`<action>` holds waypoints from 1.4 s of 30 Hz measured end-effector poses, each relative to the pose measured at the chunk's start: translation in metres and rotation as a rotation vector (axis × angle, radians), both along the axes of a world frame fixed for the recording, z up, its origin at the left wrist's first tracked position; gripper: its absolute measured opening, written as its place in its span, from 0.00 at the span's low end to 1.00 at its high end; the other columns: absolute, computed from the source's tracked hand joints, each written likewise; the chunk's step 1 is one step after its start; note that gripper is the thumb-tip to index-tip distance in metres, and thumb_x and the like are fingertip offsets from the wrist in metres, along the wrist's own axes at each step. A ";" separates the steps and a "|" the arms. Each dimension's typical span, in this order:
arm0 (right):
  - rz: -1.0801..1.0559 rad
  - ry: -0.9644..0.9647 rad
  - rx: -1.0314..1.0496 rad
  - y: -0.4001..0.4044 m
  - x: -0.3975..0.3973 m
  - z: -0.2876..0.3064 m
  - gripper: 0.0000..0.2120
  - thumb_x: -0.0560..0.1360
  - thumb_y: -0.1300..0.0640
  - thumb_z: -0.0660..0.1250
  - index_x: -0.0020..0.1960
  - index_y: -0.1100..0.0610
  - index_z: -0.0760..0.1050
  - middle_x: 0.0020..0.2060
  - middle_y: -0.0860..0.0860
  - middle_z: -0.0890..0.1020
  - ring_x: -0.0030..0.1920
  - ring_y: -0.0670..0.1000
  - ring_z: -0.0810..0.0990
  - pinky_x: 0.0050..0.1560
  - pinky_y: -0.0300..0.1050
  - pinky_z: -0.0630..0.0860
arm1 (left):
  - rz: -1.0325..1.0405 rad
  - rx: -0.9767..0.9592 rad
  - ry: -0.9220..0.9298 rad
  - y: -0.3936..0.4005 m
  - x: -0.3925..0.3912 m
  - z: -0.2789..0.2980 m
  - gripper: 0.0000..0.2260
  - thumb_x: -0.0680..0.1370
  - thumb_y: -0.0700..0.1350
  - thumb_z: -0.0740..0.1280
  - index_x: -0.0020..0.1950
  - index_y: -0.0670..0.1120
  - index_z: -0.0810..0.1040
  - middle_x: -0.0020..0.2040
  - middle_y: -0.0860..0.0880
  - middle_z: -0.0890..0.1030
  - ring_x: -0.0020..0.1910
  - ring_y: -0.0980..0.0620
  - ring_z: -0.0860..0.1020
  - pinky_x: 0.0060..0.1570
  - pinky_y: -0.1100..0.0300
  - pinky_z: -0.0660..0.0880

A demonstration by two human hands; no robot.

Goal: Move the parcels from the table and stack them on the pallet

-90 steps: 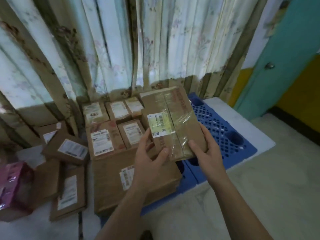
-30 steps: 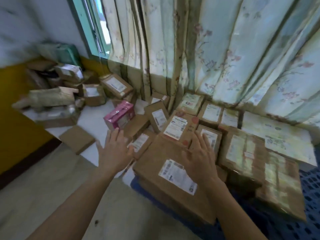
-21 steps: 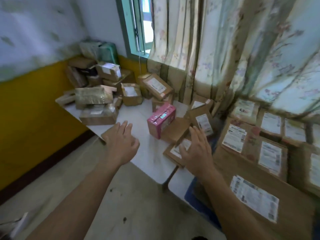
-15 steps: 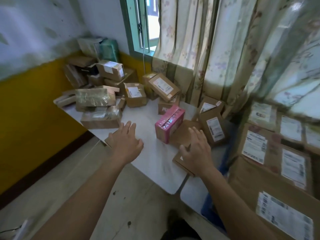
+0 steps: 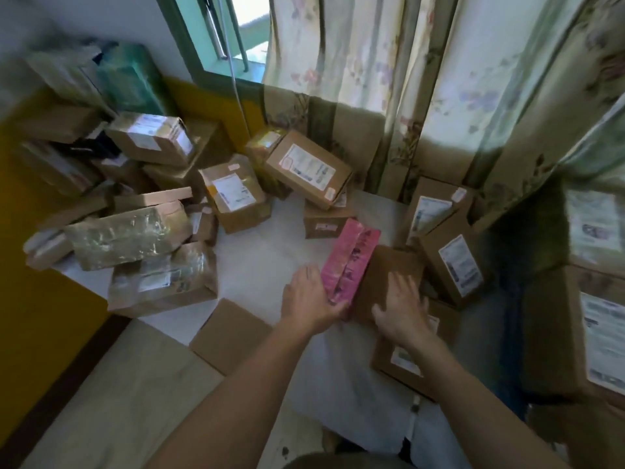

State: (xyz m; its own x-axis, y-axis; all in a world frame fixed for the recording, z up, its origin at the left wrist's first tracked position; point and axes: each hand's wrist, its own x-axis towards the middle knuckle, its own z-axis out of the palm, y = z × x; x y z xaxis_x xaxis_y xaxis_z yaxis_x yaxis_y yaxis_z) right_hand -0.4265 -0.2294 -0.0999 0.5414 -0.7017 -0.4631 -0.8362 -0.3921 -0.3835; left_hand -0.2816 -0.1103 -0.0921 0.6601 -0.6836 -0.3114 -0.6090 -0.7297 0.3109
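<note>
A pink parcel [image 5: 351, 262] lies on the white table [image 5: 270, 258], leaning against a plain brown parcel [image 5: 389, 265]. My left hand [image 5: 309, 299] touches the pink parcel's left side, with the thumb at its near end. My right hand [image 5: 402, 308] rests flat, fingers spread, on the brown parcel. Under that parcel lies a flat labelled parcel [image 5: 406, 360]. At the far right, large labelled parcels [image 5: 554, 333] sit stacked; the pallet beneath them is hidden.
Several taped and labelled parcels are piled on the table's left half [image 5: 135, 231] and back [image 5: 307, 170]. Two upright labelled boxes [image 5: 453, 258] stand right of my hands. A flat brown parcel [image 5: 230, 333] overhangs the table's near edge. Curtains [image 5: 439, 96] hang behind.
My view has swung left from the stacked parcels to the table. Both empty hands have reached forward, the left onto the pink parcel and the right onto the brown parcel beside it.
</note>
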 end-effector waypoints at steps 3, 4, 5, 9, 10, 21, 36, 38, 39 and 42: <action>-0.070 -0.015 -0.012 -0.011 0.007 0.000 0.39 0.80 0.48 0.64 0.83 0.56 0.48 0.83 0.51 0.51 0.83 0.54 0.46 0.80 0.64 0.48 | -0.043 0.031 0.110 -0.025 0.003 -0.016 0.49 0.68 0.69 0.73 0.79 0.46 0.56 0.69 0.44 0.70 0.69 0.42 0.70 0.66 0.45 0.72; -0.099 -0.031 -0.014 -0.014 0.007 0.000 0.38 0.80 0.48 0.64 0.83 0.56 0.49 0.83 0.52 0.53 0.82 0.54 0.48 0.80 0.62 0.50 | -0.031 0.031 0.158 -0.030 0.004 -0.021 0.51 0.68 0.67 0.73 0.80 0.47 0.53 0.69 0.42 0.70 0.69 0.40 0.71 0.66 0.45 0.72; -0.126 -0.057 -0.011 -0.016 0.008 0.001 0.38 0.80 0.49 0.64 0.83 0.56 0.50 0.82 0.53 0.56 0.82 0.55 0.51 0.80 0.60 0.52 | -0.003 0.011 0.207 -0.032 0.006 -0.025 0.51 0.67 0.65 0.74 0.80 0.48 0.51 0.68 0.42 0.70 0.67 0.39 0.72 0.65 0.45 0.73; -0.234 -0.252 0.034 -0.017 0.012 0.011 0.34 0.80 0.53 0.67 0.81 0.55 0.57 0.78 0.56 0.64 0.78 0.56 0.63 0.78 0.54 0.61 | 0.148 -0.325 0.458 -0.024 0.024 -0.032 0.37 0.66 0.59 0.75 0.71 0.57 0.64 0.61 0.49 0.78 0.60 0.45 0.79 0.59 0.49 0.78; -0.261 -0.291 0.053 -0.014 0.015 0.015 0.32 0.81 0.53 0.67 0.81 0.55 0.58 0.77 0.56 0.66 0.77 0.56 0.65 0.77 0.54 0.63 | 0.201 -0.428 0.587 -0.019 0.029 -0.028 0.35 0.66 0.58 0.75 0.69 0.60 0.64 0.61 0.51 0.79 0.60 0.48 0.80 0.59 0.48 0.79; -0.822 -0.990 0.426 0.048 0.049 0.078 0.21 0.82 0.48 0.65 0.73 0.45 0.64 0.61 0.48 0.81 0.53 0.50 0.85 0.42 0.45 0.84 | 0.043 -0.773 1.141 -0.006 0.070 0.043 0.38 0.68 0.63 0.64 0.78 0.55 0.63 0.66 0.47 0.80 0.59 0.47 0.82 0.47 0.53 0.82; -1.341 -1.342 -0.167 0.151 -0.191 0.169 0.06 0.81 0.56 0.68 0.56 0.54 0.79 0.42 0.45 0.88 0.42 0.45 0.87 0.39 0.37 0.81 | -0.329 -0.717 1.429 -0.033 -0.161 0.121 0.30 0.78 0.56 0.66 0.77 0.56 0.58 0.56 0.53 0.85 0.55 0.49 0.85 0.52 0.49 0.82; -1.386 -1.315 -0.245 0.165 -0.241 0.170 0.08 0.80 0.52 0.69 0.56 0.53 0.80 0.45 0.47 0.88 0.46 0.49 0.86 0.42 0.42 0.82 | -0.367 -0.702 1.452 -0.037 -0.213 0.129 0.34 0.79 0.54 0.71 0.79 0.59 0.55 0.59 0.51 0.83 0.57 0.50 0.84 0.56 0.48 0.81; -1.409 -1.307 -0.283 0.171 -0.267 0.168 0.10 0.79 0.49 0.70 0.57 0.52 0.81 0.48 0.48 0.88 0.48 0.49 0.86 0.43 0.44 0.82 | -0.381 -0.701 1.466 -0.036 -0.241 0.133 0.36 0.79 0.52 0.71 0.80 0.59 0.53 0.59 0.52 0.83 0.56 0.52 0.84 0.57 0.49 0.81; -1.461 -1.334 -0.389 0.187 -0.347 0.166 0.24 0.73 0.41 0.71 0.63 0.53 0.77 0.57 0.53 0.84 0.52 0.52 0.84 0.45 0.42 0.81 | -0.346 -0.684 1.542 -0.030 -0.325 0.126 0.37 0.81 0.45 0.69 0.80 0.64 0.50 0.60 0.46 0.84 0.51 0.48 0.85 0.47 0.49 0.82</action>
